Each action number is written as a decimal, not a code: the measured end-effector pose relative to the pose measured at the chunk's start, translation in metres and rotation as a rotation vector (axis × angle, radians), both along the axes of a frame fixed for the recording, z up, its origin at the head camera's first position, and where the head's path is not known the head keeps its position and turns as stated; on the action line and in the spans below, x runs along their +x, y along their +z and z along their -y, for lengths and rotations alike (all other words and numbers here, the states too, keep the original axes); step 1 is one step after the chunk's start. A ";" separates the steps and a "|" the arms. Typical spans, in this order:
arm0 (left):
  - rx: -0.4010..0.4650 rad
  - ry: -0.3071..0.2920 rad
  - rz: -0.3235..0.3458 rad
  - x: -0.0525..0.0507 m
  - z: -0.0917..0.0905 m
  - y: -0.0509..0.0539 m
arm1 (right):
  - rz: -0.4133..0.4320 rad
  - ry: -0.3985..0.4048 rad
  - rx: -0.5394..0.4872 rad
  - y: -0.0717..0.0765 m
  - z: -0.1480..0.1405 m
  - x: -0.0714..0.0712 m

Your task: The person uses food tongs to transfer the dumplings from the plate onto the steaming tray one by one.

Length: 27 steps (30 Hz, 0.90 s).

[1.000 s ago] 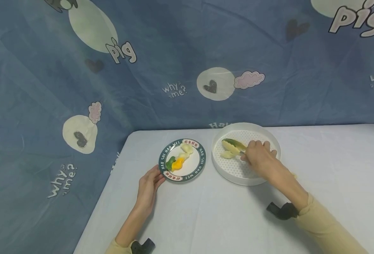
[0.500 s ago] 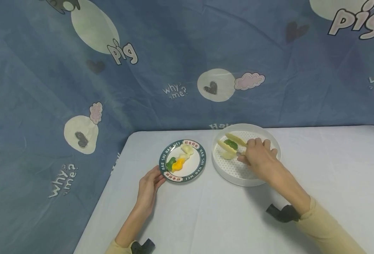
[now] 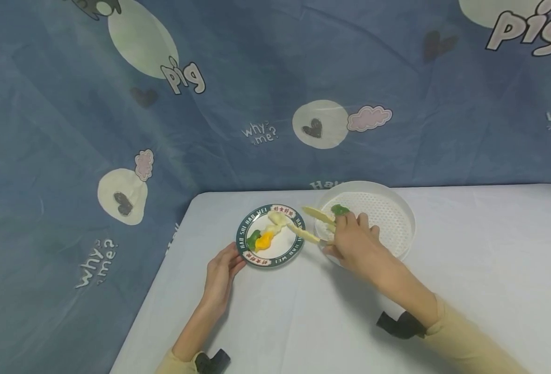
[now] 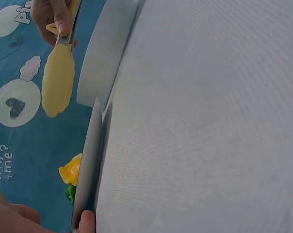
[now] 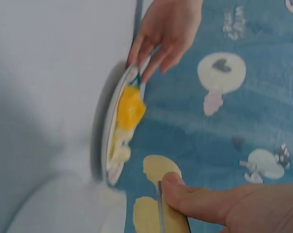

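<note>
My left grip (image 3: 220, 275) pinches the plate (image 3: 277, 248) — steadying it, I judge — while my right grip (image 3: 358, 244) holds tongs (image 3: 305, 234) (tips apart).

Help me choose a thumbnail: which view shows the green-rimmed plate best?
Head view: the plate shows from above, most of its rim lettering visible. Left wrist shows it edge-on; right wrist, steeply slanted.

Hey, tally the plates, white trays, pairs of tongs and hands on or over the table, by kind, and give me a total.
Plate: 1
Round white tray: 1
Pair of tongs: 1
Hands: 2, the left hand and the right hand
Total: 5
</note>
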<state>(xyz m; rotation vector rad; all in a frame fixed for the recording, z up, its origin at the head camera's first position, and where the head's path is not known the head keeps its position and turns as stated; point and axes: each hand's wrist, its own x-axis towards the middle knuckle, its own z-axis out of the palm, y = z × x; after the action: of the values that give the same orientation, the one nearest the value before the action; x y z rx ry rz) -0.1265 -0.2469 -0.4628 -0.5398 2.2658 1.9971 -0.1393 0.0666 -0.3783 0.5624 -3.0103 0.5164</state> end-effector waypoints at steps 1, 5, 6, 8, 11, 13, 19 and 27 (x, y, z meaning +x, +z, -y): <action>0.003 -0.001 -0.001 0.000 0.000 0.000 | -0.006 0.012 0.000 -0.001 0.005 0.002; 0.007 -0.002 -0.006 0.000 0.001 -0.001 | 0.009 0.051 0.009 -0.004 0.022 0.005; 0.007 -0.002 -0.007 -0.001 0.001 -0.001 | 0.019 0.059 0.009 -0.005 0.026 0.005; 0.008 0.000 -0.010 -0.001 0.002 -0.001 | 0.052 0.069 0.010 -0.004 0.034 0.007; 0.010 -0.002 -0.021 0.000 0.002 -0.001 | 0.098 0.072 -0.009 -0.008 0.044 0.008; 0.012 -0.004 -0.027 0.000 0.001 0.000 | 0.117 0.071 -0.021 -0.010 0.050 0.009; 0.022 -0.007 -0.032 0.002 0.000 0.002 | 0.157 0.075 -0.031 -0.017 0.062 0.012; 0.006 -0.003 -0.031 0.002 0.000 0.002 | 0.144 0.087 -0.027 -0.022 0.070 0.013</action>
<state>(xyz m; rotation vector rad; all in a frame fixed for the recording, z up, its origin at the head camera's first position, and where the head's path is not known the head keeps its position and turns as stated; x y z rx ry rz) -0.1244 -0.2467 -0.4606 -0.5077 2.2760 2.0240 -0.1261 -0.0030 -0.4002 0.6852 -3.1198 0.6270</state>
